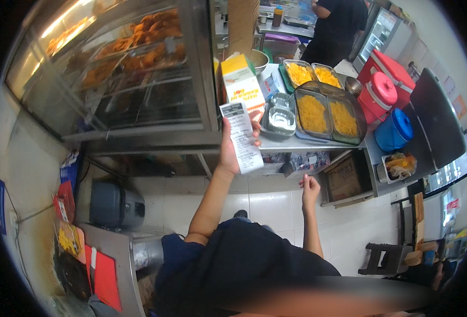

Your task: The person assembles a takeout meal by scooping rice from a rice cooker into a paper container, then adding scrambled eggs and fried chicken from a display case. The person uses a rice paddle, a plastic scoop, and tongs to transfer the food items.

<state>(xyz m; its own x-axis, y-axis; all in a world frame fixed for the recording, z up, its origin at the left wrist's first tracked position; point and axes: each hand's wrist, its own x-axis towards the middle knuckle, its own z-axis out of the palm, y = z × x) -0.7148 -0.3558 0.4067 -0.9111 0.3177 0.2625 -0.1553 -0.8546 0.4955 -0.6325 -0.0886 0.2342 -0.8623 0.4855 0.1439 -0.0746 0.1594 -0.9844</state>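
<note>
A long white printed receipt (pixel 244 140) is in my left hand (pixel 228 150), raised at the counter's front edge. My thumb lies along its left side and my fingertips show at its right side. Just behind it stands a white, yellow and green carton (pixel 241 79). To its right are clear plastic containers (pixel 281 117). My right hand (pixel 310 186) hangs in the air over the floor, in front of the counter. Its fingers are curled in, and nothing shows in them. The nearest things are the dark packs (pixel 308 160) on the lower shelf.
Trays of shredded yellow food (pixel 313 113) line the steel counter. Beyond them are a red cooler (pixel 392 74), a pink jug (pixel 381 90) and a blue bucket (pixel 394 129). A glass display case (pixel 133 68) holds fried food at left. Behind stands a person in black (pixel 339 24).
</note>
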